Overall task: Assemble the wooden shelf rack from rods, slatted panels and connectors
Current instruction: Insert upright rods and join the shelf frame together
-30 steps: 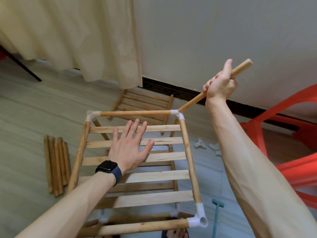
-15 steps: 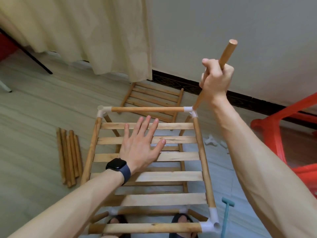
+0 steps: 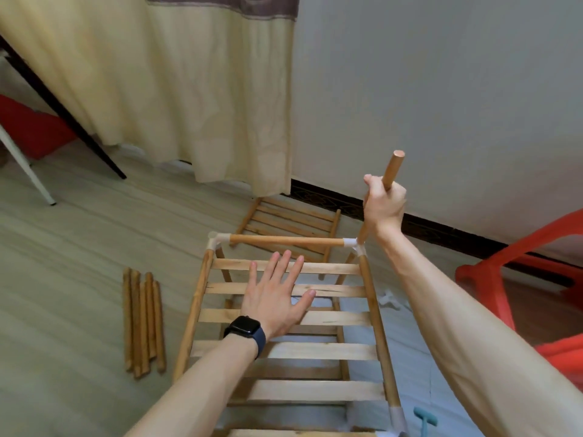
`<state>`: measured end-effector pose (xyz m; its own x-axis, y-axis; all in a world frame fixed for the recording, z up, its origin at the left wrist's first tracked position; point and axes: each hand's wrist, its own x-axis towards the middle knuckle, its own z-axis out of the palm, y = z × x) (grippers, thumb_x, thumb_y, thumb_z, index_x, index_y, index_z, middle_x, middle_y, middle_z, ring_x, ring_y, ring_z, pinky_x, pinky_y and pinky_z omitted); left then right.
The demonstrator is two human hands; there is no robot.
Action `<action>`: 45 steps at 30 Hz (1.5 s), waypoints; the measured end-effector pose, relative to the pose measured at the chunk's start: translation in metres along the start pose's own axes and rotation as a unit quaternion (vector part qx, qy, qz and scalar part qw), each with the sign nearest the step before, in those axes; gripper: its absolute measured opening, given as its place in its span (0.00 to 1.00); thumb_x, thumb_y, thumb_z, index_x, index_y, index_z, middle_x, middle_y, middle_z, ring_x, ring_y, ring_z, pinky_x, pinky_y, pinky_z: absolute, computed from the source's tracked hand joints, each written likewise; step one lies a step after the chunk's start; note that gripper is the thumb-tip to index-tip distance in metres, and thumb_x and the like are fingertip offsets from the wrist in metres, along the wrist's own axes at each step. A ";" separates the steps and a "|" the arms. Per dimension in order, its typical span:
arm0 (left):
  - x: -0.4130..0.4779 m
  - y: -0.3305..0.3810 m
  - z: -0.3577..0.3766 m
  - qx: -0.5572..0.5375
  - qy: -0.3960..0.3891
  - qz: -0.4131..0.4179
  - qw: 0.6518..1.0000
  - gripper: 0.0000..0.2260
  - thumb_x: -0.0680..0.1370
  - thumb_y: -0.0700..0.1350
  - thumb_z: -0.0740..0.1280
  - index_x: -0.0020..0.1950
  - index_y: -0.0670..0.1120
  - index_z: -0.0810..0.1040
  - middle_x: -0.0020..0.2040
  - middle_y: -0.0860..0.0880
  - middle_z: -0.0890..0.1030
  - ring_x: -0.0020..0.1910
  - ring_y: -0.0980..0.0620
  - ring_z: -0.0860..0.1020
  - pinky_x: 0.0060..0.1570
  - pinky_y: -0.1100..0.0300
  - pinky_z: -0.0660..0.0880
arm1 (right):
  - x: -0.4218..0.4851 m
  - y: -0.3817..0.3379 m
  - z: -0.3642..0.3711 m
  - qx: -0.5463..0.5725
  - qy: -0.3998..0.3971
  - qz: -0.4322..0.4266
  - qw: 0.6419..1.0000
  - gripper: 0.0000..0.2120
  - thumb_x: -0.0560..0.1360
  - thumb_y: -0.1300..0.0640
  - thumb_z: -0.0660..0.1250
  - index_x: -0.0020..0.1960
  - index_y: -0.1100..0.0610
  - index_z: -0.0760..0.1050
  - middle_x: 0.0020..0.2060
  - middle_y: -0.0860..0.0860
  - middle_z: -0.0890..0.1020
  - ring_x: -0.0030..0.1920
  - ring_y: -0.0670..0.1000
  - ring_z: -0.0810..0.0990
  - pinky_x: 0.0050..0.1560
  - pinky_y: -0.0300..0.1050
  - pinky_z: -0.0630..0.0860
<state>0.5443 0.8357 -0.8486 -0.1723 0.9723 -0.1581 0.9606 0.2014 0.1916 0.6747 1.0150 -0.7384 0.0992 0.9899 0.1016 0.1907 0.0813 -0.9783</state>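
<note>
Nearly upright rod [image 3: 392, 170], right hand [image 3: 385, 204] gripping

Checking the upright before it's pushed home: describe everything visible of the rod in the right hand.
The rod is a round, light-brown wooden dowel with a flat top end. It stands nearly upright, its top leaning right. The right hand grips its middle, hiding that stretch. Its lower end meets the white corner connector at the far right corner of the rack; seating depth unclear.

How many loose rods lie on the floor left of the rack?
5 loose rods, side by side in one bundle on the floor left of the rack; another could be hidden beneath.
</note>
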 end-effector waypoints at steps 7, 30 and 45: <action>0.004 0.004 -0.004 -0.023 0.012 0.002 1.000 0.29 0.83 0.63 0.43 0.81 0.59 0.39 0.82 0.53 0.39 0.81 0.52 0.37 0.77 0.39 0.36 | -0.076 0.065 -0.021 -0.343 -0.170 0.019 0.924 0.30 0.82 0.51 0.57 0.80 0.57 0.52 0.79 0.56 0.59 0.78 0.58 0.55 0.77 0.56 0.57; -0.099 -0.247 0.069 -0.105 -0.117 -0.341 0.927 0.17 0.81 0.52 0.59 0.70 0.51 0.72 0.69 0.47 0.72 0.64 0.45 0.74 0.60 0.51 0.75 | -0.157 0.054 0.118 -0.536 -0.409 -0.269 0.688 0.35 0.76 0.28 0.33 0.80 0.41 0.37 0.77 0.50 0.28 0.76 0.53 0.25 0.78 0.62 0.37; -0.078 -0.215 0.158 -0.105 -0.107 -0.417 0.897 0.12 0.84 0.41 0.53 0.65 0.46 0.69 0.64 0.43 0.71 0.52 0.43 0.77 0.47 0.53 0.75 | -0.159 0.070 0.131 -0.521 -0.381 -0.281 0.710 0.35 0.78 0.29 0.39 0.81 0.42 0.50 0.80 0.50 0.35 0.79 0.51 0.31 0.79 0.60 0.44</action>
<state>0.3858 0.6977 -1.0307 -0.7438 0.4331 -0.5090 0.4512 0.8873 0.0957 0.5438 0.8787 -0.8467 -0.7599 0.6434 -0.0926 0.6500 0.7510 -0.1164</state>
